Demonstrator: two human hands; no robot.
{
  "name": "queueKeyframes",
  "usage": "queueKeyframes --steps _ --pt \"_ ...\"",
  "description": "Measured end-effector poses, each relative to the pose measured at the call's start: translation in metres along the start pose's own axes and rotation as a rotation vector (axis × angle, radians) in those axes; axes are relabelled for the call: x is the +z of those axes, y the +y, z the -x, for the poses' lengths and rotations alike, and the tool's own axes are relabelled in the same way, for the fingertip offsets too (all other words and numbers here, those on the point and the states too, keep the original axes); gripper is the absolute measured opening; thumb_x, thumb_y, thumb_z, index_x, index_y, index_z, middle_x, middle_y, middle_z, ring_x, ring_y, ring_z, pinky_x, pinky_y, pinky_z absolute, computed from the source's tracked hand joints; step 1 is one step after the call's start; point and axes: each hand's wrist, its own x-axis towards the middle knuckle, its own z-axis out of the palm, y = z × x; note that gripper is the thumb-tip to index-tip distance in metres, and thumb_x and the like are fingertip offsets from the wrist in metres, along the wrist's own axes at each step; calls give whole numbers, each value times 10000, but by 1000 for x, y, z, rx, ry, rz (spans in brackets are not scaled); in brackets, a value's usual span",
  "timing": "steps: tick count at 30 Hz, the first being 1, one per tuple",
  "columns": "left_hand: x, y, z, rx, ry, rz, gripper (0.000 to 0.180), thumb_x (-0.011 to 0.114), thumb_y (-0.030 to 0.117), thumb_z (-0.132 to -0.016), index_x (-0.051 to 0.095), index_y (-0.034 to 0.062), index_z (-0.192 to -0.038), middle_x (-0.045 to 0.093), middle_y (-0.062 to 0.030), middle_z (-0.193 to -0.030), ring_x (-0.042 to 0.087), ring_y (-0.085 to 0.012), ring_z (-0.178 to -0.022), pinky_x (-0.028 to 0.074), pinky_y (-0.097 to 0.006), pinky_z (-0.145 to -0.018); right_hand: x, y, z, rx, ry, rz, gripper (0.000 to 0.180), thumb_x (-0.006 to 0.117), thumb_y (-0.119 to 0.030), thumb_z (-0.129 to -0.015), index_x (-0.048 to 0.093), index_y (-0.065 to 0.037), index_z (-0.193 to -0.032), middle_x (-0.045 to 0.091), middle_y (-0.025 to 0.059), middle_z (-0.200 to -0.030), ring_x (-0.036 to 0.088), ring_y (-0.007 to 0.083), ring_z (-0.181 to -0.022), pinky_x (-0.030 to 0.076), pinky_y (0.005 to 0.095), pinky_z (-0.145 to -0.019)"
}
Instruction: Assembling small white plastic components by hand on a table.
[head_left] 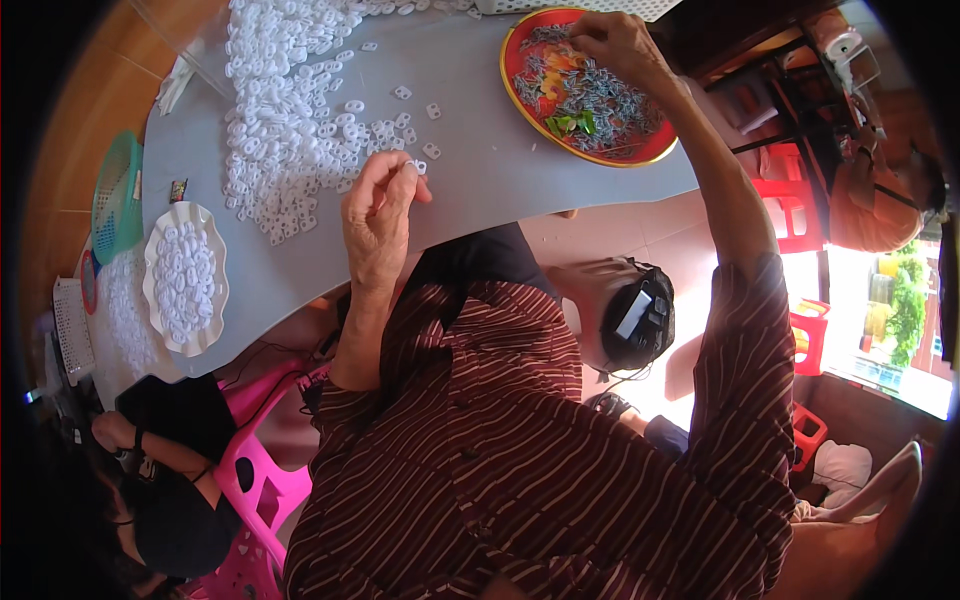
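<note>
My left hand (378, 222) is closed over the table's near edge, pinching a small white plastic piece (420, 167) with two holes between thumb and fingertips. To the right, my right hand (622, 48) reaches over a round red tray (512, 75) with a yellow rim. Its fingers are drawn together above many small grey metal pieces (610, 105), and whatever they grip is too small to make out. Green leaves and a yellow flower pattern (572, 123) show among the metal pieces. A big heap of similar white pieces (275, 110) spreads to the left of my left hand.
A white wavy-edged dish (222, 300) of white pieces stands at the left on the grey table (465, 190). Beside it are a green basket (118, 195) and a small wrapper (178, 190). Another person (180, 500) sits lower left near a pink chair (262, 480).
</note>
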Motion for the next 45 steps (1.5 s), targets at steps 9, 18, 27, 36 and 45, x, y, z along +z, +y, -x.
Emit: queueKeyframes --steps 9,18,27,36,45 --pt "2 5 1 -46 -4 8 157 519 144 -875 566 -6 -887 512 -25 -662 483 -103 -705 391 -244 -722 5 -2 -5 -126 -46 47 134 623 -127 -771 705 -80 -864 662 127 -723 640 236 -640 512 338 -651" --pt "4 7 0 9 -30 -30 94 533 75 -868 547 -13 -897 540 -34 -702 504 -86 -635 407 -220 -609 46 48 -35 -164 -201 472 299 707 -294 -674 671 -40 -828 651 189 -846 621 265 -794 478 372 -740" --pt "2 7 2 9 -33 -45 160 532 133 -869 562 -14 -926 533 -31 -672 489 -92 -671 394 -227 -678 -6 -33 -22 210 -171 -91 196 632 -177 -733 643 7 -798 623 105 -668 570 175 -568 462 316 -520" --pt "0 1 2 -6 13 60 155 534 156 -885 555 3 -873 545 -11 -677 474 -60 -636 374 -194 -591 27 -152 34 302 -184 -1023 244 633 -137 -839 629 44 -1002 622 33 -787 550 88 -645 454 209 -602" --pt "0 1 2 36 -8 -4 160 538 161 -896 552 3 -879 557 -11 -729 518 -67 -609 403 -201 -546 72 -175 55 373 -154 -1469 145 622 -123 -854 618 -49 -979 597 -17 -820 510 61 -720 421 204 -678"
